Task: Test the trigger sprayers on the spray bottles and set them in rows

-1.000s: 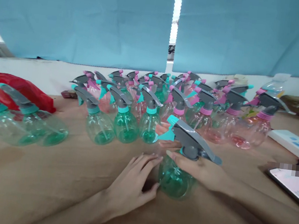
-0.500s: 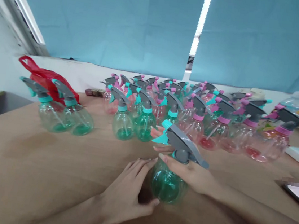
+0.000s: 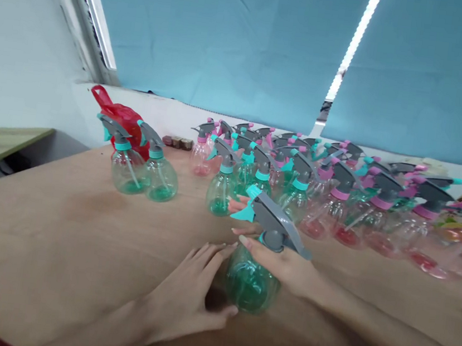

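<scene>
A clear green spray bottle (image 3: 253,288) with a grey and turquoise trigger head stands upright on the near part of the table. My right hand (image 3: 283,263) is wrapped round its neck, just under the trigger head, with some fingers hidden behind it. My left hand (image 3: 189,288) cups the lower left side of the same bottle, fingertips and thumb at its wall. The bottle's trigger points left. Behind it, green spray bottles (image 3: 220,194) and pink spray bottles (image 3: 350,232) stand in crowded rows.
Two more green spray bottles (image 3: 163,178) stand apart at the left, in front of a red plastic bag (image 3: 126,118). Small dark boxes (image 3: 178,142) lie by the wall. The brown table (image 3: 56,252) carries everything, and a wooden side table (image 3: 19,144) is farther left.
My view has turned left, so the background bottles and bag appear farther right. Both hands stay at the green spray bottle, with almost no change in their grip.
</scene>
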`<action>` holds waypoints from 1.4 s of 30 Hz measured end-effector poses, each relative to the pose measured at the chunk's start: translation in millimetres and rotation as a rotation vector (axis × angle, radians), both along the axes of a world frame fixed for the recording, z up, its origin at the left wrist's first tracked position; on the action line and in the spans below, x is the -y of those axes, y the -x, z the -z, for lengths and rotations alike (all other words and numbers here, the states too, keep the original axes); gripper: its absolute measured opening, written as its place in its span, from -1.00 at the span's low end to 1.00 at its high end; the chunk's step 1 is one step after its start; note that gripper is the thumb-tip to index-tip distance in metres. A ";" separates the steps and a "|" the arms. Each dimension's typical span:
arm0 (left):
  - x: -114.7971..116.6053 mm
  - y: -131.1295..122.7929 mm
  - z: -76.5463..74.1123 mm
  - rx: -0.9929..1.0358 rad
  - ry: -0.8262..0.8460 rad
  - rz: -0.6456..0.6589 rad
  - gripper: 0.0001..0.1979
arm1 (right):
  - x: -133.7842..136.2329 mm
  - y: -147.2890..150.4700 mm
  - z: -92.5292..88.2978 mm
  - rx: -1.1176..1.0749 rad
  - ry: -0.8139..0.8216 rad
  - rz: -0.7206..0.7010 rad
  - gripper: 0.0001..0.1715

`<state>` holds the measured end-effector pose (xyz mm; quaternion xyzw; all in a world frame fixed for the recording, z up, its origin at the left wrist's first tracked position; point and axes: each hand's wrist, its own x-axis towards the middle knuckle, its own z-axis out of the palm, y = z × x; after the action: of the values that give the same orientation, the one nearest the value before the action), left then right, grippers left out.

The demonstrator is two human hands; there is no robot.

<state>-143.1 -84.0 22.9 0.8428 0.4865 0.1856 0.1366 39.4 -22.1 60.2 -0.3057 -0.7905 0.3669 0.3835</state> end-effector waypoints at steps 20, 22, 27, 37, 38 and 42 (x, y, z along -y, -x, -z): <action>-6.6 6.0 9.8 -0.084 -0.006 0.027 -0.19 | -1.0 5.4 -6.2 -0.058 -0.009 -0.110 -0.82; -6.6 6.2 11.3 -0.075 -0.014 0.028 -0.18 | -2.7 4.3 -3.7 -0.057 -0.025 -0.140 -0.80; -5.5 6.7 14.6 -0.082 -0.044 0.038 -0.20 | -4.5 2.3 -3.1 -0.111 -0.021 -0.174 -0.52; -4.7 4.4 11.4 -0.093 -0.026 0.046 -0.20 | -2.4 -0.9 -5.4 -0.177 0.022 -0.158 -0.70; -4.6 3.5 10.6 -0.072 -0.026 0.052 -0.21 | -2.6 -1.1 -4.0 -0.171 0.019 -0.157 -0.70; -3.8 1.9 7.9 0.013 -0.019 0.069 -0.19 | -3.4 -0.8 3.5 -0.143 0.035 -0.143 -0.64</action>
<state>-145.0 -80.2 15.1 0.8591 0.4544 0.1908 0.1381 40.2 -18.7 56.7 -0.2282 -0.7743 0.4282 0.4063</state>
